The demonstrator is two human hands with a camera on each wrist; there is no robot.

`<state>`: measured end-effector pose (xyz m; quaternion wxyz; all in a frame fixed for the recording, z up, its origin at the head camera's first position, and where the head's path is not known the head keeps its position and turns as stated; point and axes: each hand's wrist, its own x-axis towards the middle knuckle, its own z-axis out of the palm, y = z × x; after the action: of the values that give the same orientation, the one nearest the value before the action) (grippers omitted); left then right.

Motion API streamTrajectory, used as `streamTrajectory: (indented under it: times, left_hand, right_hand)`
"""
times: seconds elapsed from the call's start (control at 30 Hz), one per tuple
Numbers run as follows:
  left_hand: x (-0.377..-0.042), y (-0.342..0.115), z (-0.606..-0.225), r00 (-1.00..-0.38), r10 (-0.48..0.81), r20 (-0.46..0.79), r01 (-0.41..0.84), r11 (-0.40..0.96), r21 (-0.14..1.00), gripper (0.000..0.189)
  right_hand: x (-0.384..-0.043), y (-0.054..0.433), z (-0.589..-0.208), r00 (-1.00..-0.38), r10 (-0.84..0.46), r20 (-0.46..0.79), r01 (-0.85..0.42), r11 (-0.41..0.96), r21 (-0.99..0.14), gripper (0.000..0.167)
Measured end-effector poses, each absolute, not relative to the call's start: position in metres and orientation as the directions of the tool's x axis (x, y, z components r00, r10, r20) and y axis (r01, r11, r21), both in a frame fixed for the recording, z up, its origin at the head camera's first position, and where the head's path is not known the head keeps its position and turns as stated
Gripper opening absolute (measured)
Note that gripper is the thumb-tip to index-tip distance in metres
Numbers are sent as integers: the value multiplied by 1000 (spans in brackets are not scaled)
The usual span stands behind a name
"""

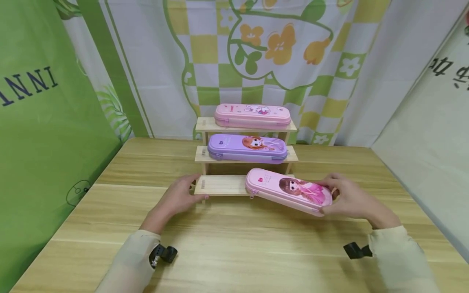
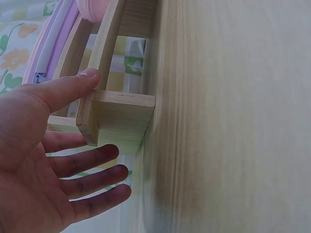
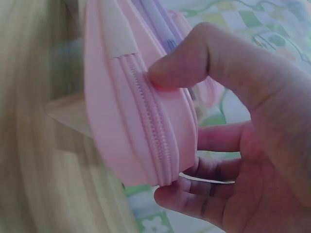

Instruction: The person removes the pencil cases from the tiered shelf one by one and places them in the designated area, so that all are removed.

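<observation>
A pink pencil case (image 1: pixel 287 192) with a long-haired doll print lies slantwise over the right part of the bottom board of a wooden stepped stand (image 1: pixel 221 185). My right hand (image 1: pixel 348 197) grips its right end, thumb on the zipped side in the right wrist view, and that end juts forward past the board. Whether its left end touches the board I cannot tell. My left hand (image 1: pixel 183 193) holds the left end of the bottom board between thumb and index finger; the other fingers (image 2: pixel 95 187) stretch out beside it.
A purple pencil case (image 1: pixel 247 147) rests on the middle step, and another pink pencil case (image 1: pixel 253 115) with a rabbit print on the top step. The stand is on a wood-grain table (image 1: pixel 234 252) before a patterned curtain (image 1: pixel 205 53). A thin dark cable (image 1: pixel 77 189) shows at the left.
</observation>
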<state>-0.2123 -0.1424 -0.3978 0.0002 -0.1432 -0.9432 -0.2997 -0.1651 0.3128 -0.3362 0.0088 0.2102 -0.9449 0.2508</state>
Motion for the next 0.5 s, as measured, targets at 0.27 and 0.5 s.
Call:
streamTrajectory:
  times: [0.27, 0.5]
  left_hand:
    - [-212, -142, -396, -960, 269, 74, 262, 777, 572, 80]
    - [-212, -142, -397, -960, 269, 72, 260, 770, 582, 79]
  right_hand:
    - [-161, 342, -330, -916, -378, 134, -395, 793, -464, 66]
    - [-159, 363, -326, -914, -368, 172, -406, 803, -437, 64]
